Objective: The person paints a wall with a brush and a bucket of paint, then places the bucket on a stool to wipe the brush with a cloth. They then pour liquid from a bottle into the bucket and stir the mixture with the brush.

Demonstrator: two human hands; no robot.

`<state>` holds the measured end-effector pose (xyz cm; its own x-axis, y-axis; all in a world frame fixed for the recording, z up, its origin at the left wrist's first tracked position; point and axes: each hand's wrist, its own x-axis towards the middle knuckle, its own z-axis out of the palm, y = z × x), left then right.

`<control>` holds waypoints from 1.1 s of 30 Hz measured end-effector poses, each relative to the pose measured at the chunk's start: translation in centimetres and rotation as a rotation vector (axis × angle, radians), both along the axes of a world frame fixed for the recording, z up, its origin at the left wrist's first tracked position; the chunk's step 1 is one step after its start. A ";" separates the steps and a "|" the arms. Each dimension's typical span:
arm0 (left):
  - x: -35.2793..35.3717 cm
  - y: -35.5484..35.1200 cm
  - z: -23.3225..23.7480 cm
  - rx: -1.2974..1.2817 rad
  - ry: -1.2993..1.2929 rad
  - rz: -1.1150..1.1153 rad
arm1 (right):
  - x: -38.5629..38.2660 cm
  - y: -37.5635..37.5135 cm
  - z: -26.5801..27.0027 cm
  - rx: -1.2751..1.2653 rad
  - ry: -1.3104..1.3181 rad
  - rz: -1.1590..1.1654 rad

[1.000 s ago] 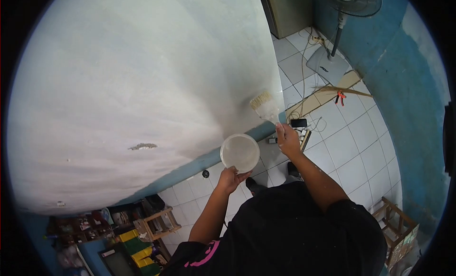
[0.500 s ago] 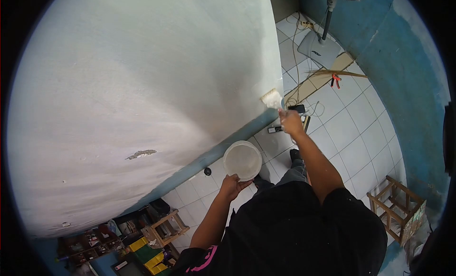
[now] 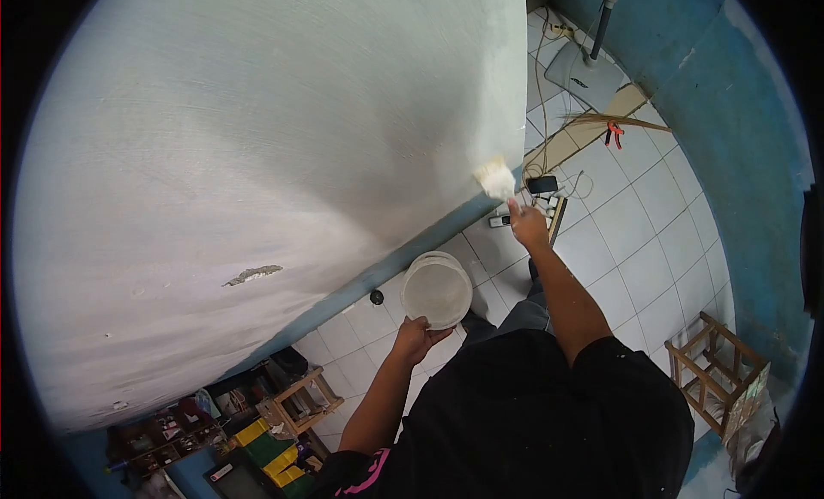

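Observation:
A wide brush [image 3: 495,178] with white paint on it is at the lower right part of the whitish wall [image 3: 283,139], close to its edge. My right hand [image 3: 528,223] is closed round the brush's handle. Lower down, my left hand [image 3: 418,338] grips the near rim of a round pale bucket [image 3: 437,290], held below the wall's blue bottom band [image 3: 378,280]. A chipped patch [image 3: 254,275] shows on the wall to the left.
A standing fan's base [image 3: 586,77], cables and orange-handled clamp [image 3: 614,134] are on the tiled floor at upper right. A wooden stool [image 3: 717,370] stands at lower right, another [image 3: 302,402] at lower left beside cluttered shelves [image 3: 172,435]. A black phone-like object [image 3: 542,185] lies near the wall corner.
The view has shifted slightly, so the wall's edge sits further right. My right hand and the brush are a little lower relative to the wall's corner. The left hand still holds the bucket.

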<state>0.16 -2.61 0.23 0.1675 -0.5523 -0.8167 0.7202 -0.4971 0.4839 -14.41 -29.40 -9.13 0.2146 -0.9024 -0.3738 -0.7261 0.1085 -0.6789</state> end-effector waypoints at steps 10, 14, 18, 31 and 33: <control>0.2 0.2 -0.3 0.018 0.016 0.053 | -0.9 -1.3 11.2 -0.076 -0.152 0.066; 0.2 -0.1 -0.3 0.005 0.020 0.028 | -2.8 -1.2 18.5 -0.151 -0.633 -0.058; 0.0 0.2 -0.8 0.003 0.028 -0.002 | -1.7 -1.7 16.2 -0.231 -0.806 -0.035; -0.5 -0.2 -0.1 -0.072 0.024 0.016 | -1.9 -1.8 8.6 -0.075 -0.256 0.082; -0.5 -0.2 0.2 -0.074 -0.002 0.007 | -2.6 -3.0 17.5 -0.006 -0.517 0.075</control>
<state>-0.33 -2.77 0.39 0.1731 -0.6103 -0.7730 0.7225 -0.4547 0.5208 -16.98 -32.35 8.38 0.4340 -0.8791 -0.1969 -0.3011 0.0645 -0.9514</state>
